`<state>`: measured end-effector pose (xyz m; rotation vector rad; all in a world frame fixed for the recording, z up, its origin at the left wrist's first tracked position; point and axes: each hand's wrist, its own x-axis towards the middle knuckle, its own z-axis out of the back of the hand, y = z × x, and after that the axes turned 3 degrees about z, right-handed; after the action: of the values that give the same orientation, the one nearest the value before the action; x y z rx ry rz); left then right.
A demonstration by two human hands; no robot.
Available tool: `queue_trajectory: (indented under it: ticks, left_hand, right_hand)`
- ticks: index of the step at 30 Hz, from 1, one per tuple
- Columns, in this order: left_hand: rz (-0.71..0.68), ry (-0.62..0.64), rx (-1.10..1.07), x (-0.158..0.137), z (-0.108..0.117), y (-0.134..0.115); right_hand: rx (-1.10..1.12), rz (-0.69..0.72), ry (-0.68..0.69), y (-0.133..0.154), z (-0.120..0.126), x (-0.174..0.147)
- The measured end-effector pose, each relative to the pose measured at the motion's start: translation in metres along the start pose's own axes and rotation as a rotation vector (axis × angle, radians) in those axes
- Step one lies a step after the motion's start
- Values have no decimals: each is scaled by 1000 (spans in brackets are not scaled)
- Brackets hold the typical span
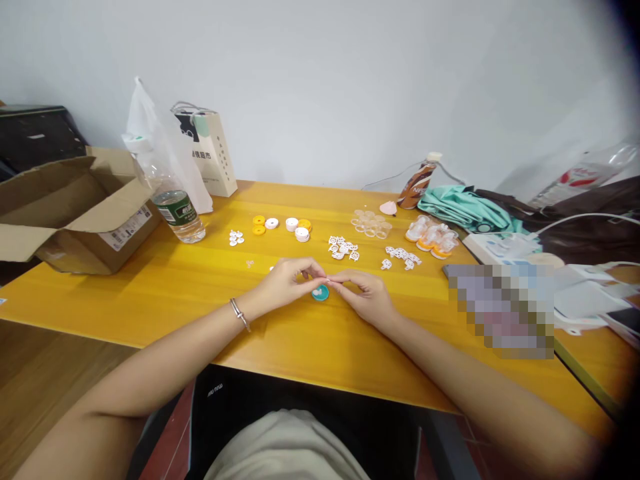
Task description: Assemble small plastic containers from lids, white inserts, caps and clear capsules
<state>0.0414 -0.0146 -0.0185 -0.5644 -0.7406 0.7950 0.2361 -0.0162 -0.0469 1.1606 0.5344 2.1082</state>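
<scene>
**Fingertips meet over a teal disc**

The left hand [286, 283] and right hand [367, 298] meet above the desk [290, 350], fingertips touching or nearly so. The fingers of both are narrow at the tips; I cannot tell whether they close fully, or what small piece, if any, sits between them. Just below them the teal disc [325, 294] lies on the desk, nearer the near edge than the far one, with a pale piece on it. A bracelet [239, 313] circles the left wrist.

Beyond the hands, toward the far edge, lie yellow discs [259, 230], white discs [302, 235], white frames [343, 249] and clear cups [383, 231]. Orange-rimmed cases [431, 238] sit farther right.

A carton [95, 247] stands open at the left end, a water bottle [176, 208] just beside it. A paper bag [217, 163] stands at the far edge. Near the far right corner are a brown bottle [417, 183] and green cloth [465, 210]; a power strip [495, 248] lies toward the right edge.
</scene>
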Motion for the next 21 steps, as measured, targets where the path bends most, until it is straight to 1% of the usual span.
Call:
queue_trajectory:
  ticks: [2, 6, 10, 17, 21]
  left_hand:
    - [23, 52, 50, 0, 4, 3]
    - [-14, 178, 209, 0, 8, 12]
    - [-20, 270, 234, 2, 3, 21]
    - [-9, 310, 205, 4, 1, 24]
    - [-18, 311, 194, 3, 2, 24]
  right_hand:
    - [-44, 39, 55, -5, 4, 1]
    - [-183, 159, 212, -14, 11, 3]
    - [-287, 288, 299, -16, 12, 4]
    - [-483, 417, 348, -14, 11, 3]
    - [-523, 457, 383, -13, 12, 3]
